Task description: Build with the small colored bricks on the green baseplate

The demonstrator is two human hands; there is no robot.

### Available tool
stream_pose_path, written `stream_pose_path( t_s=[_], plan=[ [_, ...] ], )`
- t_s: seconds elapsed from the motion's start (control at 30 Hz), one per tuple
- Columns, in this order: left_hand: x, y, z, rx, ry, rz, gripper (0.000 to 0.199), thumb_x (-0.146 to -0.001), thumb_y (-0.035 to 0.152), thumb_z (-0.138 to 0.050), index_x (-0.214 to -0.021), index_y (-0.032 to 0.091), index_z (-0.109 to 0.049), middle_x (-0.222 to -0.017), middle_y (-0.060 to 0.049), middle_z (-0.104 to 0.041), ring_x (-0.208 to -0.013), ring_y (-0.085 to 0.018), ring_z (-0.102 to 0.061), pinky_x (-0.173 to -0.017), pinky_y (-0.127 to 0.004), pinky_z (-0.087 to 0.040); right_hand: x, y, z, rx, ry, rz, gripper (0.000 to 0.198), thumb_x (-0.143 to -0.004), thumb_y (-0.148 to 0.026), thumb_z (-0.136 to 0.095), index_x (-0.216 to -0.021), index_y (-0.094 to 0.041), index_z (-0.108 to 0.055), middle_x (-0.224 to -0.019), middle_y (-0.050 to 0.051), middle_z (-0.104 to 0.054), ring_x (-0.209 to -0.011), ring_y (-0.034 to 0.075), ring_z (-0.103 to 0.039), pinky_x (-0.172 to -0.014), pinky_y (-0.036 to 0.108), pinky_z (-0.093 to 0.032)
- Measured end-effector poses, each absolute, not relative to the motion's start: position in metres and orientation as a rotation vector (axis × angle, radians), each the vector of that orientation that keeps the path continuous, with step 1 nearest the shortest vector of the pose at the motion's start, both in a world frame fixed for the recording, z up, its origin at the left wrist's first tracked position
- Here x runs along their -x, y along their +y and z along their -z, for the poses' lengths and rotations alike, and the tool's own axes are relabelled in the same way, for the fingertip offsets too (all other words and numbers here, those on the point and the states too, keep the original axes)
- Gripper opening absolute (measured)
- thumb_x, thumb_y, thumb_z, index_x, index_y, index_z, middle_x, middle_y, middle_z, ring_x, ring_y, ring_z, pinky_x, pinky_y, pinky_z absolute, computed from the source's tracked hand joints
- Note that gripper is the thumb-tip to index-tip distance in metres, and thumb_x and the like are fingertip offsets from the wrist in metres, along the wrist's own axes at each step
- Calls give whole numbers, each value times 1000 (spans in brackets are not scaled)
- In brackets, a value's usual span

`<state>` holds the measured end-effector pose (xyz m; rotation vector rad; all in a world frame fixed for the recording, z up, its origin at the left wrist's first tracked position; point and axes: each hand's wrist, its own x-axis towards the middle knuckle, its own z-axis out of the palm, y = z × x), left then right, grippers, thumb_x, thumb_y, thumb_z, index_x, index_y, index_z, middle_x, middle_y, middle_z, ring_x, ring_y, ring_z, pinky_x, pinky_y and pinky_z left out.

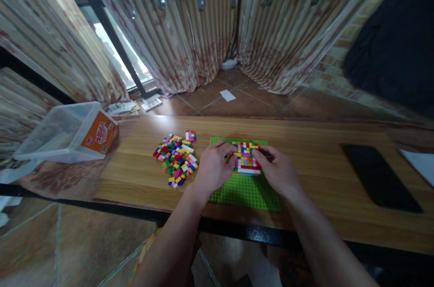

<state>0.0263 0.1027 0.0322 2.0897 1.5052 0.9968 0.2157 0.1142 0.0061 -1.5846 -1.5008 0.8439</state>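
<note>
A block of many-coloured toy bricks (pixel 248 159), mostly red, yellow and pink on top with white along its front, sits over a green studded baseplate (pixel 246 192). My left hand (pixel 216 163) is closed at the block's left side, thumb and fingers pinched against its edge. On the other side, my right hand (pixel 277 168) grips the right edge, thumb on top and fingers curled behind. The fingertips hide parts of both edges. Whether the block is pressed onto the baseplate or just above it, I cannot tell.
Left of the baseplate lies a pile of loose toy bricks (pixel 176 160). A clear plastic bin (pixel 64 131) with an orange label stands beyond the table's left end. A black flat object (pixel 381 176) and white paper (pixel 420 165) lie on the wooden table (pixel 315 142) at right.
</note>
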Motion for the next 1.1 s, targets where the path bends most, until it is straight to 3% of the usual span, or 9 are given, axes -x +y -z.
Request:
stream_pose_path(
  t_s=[0.63, 0.87, 1.1],
  plan=[
    [-24, 102, -36, -2185, 1455, -895, 11, -93, 15, -52, -89, 21, -60, -94, -5, -61, -89, -19, -60, -82, -33, -50, -217, 115, -5, 1559, -1472, -847, 40, -86, -51, -61, -104, -19, -74, -99, 11, -78, -86, 25, -72, -80, 40, -55],
    [-25, 101, -42, -2098, 1437, -1082, 10, -95, 17, -51, -92, 19, -60, -95, -5, -62, -92, -19, -60, -82, -32, -50, -212, 104, -30, 1412, -1480, -404, 26, -91, -41, -57, -100, -22, -74, -100, 8, -72, -85, 21, -66, -79, 36, -53],
    [-31, 97, -47, -2039, 1320, -1158, 9, -94, 16, -53, -91, 19, -61, -89, -3, -60, -88, -17, -60, -79, -29, -49, -197, 87, -35, 1148, -1655, -679, 21, -93, -37, -60, -106, -26, -72, -101, 4, -72, -89, 19, -66, -81, 33, -53]
  ],
)
